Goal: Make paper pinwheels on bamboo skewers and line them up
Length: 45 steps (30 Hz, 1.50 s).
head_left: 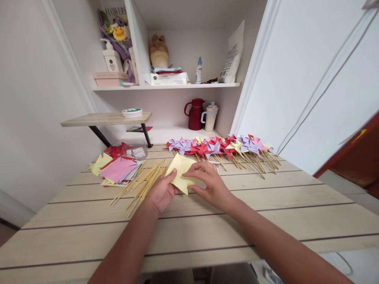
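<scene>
A yellow sheet of paper [181, 167] with slit or pointed edges is held above the table by my left hand [162, 191], its thumb on the front and the fingers behind. Over the right part of the sheet is my right hand [210, 183], fingers bent and thumb apart from them. Its index fingertip is at the paper's face, by a small dark mark near the middle. Thin wooden sticks [142, 187] lie loose beside my left hand. Further left is a pile of coloured paper pieces [118, 169], pink on top.
Finished paper pinwheels [204, 148] on sticks lie in a row along the table's [207, 240] back. A clear plastic box [138, 153] is behind the paper pile. A small raised shelf [109, 119] stands at back left. A red jug [196, 114] and a cup [211, 117] stand behind.
</scene>
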### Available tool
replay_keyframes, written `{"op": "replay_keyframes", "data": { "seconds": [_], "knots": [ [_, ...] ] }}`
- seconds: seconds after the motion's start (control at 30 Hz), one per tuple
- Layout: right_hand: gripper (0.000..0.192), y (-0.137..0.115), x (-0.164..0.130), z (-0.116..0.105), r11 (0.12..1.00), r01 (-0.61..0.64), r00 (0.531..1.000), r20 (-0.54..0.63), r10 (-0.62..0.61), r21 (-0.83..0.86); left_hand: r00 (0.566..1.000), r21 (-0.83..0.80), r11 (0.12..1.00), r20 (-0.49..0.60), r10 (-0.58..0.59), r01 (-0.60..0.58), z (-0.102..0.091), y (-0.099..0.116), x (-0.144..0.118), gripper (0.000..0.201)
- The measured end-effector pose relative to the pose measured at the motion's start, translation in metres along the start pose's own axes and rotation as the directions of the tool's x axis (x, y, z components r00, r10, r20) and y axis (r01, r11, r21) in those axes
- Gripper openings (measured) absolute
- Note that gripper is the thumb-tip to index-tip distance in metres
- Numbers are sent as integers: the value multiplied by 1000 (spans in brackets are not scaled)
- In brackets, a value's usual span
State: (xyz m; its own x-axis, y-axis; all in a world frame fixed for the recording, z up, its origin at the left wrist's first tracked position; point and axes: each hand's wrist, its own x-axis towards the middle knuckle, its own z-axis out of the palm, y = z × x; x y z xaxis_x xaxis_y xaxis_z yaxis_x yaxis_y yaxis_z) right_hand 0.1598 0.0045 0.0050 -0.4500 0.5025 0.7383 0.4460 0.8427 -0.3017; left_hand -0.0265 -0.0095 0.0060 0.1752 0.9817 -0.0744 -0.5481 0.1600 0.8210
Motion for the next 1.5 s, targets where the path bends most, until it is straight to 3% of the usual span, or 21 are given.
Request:
{"op": "replay_keyframes", "data": {
  "seconds": [0.27,0.63,0.9,1.17,1.5],
  "knots": [
    [38,0,-1,3,998,17,1000,-20,-16,56,1000,55,998,-11,10,-9,2,-1,-2,29],
    [8,1,1,3,951,-108,986,-94,141,291,998,145,989,49,26,-33,7,-3,-4,35],
    [7,0,2,7,904,-194,968,-74,239,381,998,111,992,45,47,-52,8,-3,-4,33],
    [13,5,3,8,870,-319,911,-131,390,375,997,132,991,75,25,-34,9,-3,-4,38],
    [15,5,3,10,862,-381,888,-127,441,334,995,169,985,101,26,-43,11,-7,-6,39]
  ]
}}
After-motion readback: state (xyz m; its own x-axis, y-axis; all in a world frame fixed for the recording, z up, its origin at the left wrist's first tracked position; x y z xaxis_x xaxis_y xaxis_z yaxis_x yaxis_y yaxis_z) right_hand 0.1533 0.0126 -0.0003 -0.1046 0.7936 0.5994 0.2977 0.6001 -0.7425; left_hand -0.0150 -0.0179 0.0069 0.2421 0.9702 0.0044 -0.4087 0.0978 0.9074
